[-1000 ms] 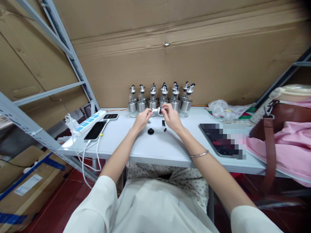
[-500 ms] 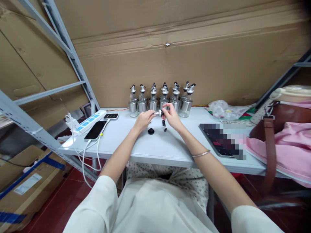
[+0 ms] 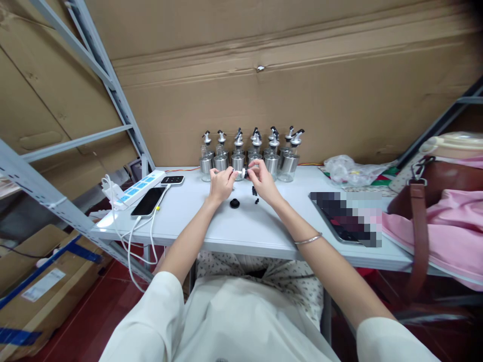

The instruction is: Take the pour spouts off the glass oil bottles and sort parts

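Between bottles [image 3: 237,162] and black cap [image 3: 234,203], white piece [image 3: 241,173] in left hand [image 3: 222,185]; right hand [image 3: 263,182] beside, grip unclear

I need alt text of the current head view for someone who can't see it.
A person's left hand holds a small pale part above a light table, the right hand close beside it. Behind stand glass-and-metal bottles; nearer lie a round black piece and small black bits.

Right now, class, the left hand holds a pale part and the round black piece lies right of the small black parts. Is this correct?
Not quite: the head view shows the round black piece lying left of the small black parts; the left hand does hold a pale part.
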